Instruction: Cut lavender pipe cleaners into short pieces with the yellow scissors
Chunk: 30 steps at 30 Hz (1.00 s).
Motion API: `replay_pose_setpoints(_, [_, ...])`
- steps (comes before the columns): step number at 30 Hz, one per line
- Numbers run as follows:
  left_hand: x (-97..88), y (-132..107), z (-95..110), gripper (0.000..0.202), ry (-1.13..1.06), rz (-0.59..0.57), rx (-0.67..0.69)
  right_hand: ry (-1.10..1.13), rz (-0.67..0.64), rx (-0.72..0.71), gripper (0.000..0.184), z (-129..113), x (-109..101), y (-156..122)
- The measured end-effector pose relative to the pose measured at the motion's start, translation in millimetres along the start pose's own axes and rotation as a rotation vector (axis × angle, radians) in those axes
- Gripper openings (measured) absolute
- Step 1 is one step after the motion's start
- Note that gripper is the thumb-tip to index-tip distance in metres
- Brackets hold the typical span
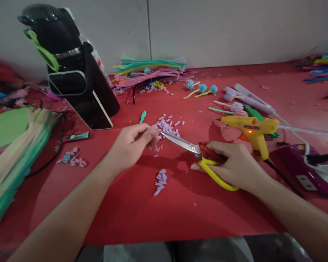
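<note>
Red tabletop [180,211], scattered snippets [169,125], pale wall [221,29] behind, right hand [235,163] gripping scissors [182,142], left hand [131,143] pinching lilac bit [156,127]

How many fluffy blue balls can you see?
4. Three blue pom-poms lie in a row on the red table beyond the scissors; the fourth sits on the pipe-cleaner pile. More may be hidden there.

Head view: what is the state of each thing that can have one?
scissors, held, blades close together
glue gun, standing, orange light on
left hand, fingers pinched at blade tip
right hand, shut on scissors handles
lilac bits, cut, scattered loose
</note>
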<state>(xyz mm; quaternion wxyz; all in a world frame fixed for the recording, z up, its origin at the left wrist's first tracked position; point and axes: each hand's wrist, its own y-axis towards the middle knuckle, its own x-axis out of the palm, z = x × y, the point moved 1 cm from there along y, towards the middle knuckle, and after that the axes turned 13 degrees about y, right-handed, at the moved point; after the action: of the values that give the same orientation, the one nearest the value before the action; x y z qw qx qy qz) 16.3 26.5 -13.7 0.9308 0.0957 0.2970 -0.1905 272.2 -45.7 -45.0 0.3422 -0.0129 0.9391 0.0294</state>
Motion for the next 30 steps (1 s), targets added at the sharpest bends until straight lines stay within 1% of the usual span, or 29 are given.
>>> replay_pose_setpoints(4, [-4.5, 0, 5, 0.029, 0.033, 0.062, 0.009, 0.015, 0.015, -0.003, 0.060, 0, -1, -1])
replay_pose_setpoints(6, [-6.6, -1, 6, 0.025, 0.065, 0.095, -0.008, 0.004, 0.018, -0.021, 0.059, 0, -1, -2])
replay_pose_setpoints(9, [-7.5, -1, 4, 0.026, 0.056, 0.128, -0.047, 0.002, 0.032, -0.037, 0.060, 1, -1, -2])
replay_pose_setpoints(11, [-6.3, 0, 1, 0.027, -0.039, 0.126, -0.074, 0.015, 0.039, -0.029, 0.060, 2, -1, -2])
replay_pose_setpoints(15, [-0.8, 1, -3, 0.024, -0.341, 0.120, -0.148, 0.018, 0.027, 0.016, 0.060, 2, -1, -2])
replay_pose_setpoints(18, [4.4, 1, 0, 0.025, -0.438, 0.119, -0.187, 0.019, 0.017, 0.035, 0.061, 0, -1, -1])
replay_pose_setpoints(22, [11.4, 1, 3, 0.027, -0.475, 0.114, -0.161, 0.026, 0.026, 0.021, 0.062, -2, 0, 0])
replay_pose_setpoints(26, [16.9, 1, 0, 0.028, -0.446, 0.095, -0.140, 0.020, 0.035, -0.016, 0.062, -2, 0, 0])
replay_pose_setpoints(30, [19.8, 1, 0, 0.026, -0.424, 0.093, -0.111, 0.035, 0.033, -0.004, 0.061, -1, 0, 0])
